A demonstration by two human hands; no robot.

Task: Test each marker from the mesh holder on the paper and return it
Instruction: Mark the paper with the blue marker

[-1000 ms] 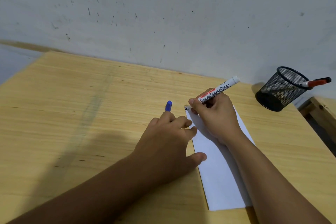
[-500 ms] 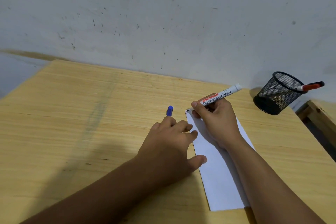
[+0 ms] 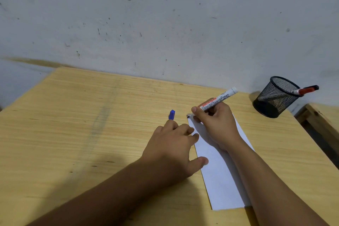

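My right hand grips a white board marker, uncapped, with its tip touching the far left corner of a white paper sheet. My left hand rests on the table at the paper's left edge, thumb on the sheet, and holds the marker's blue cap between its fingertips. A black mesh holder stands at the far right near the wall. A red-capped marker leans out over its rim.
A light wooden table runs up to a scuffed grey wall. A gap and a second wooden surface lie at the right edge, just past the holder.
The hands, marker and cap hold the same pose on the paper's corner. Only the camera has tilted, so the scene sits a little lower in the frame.
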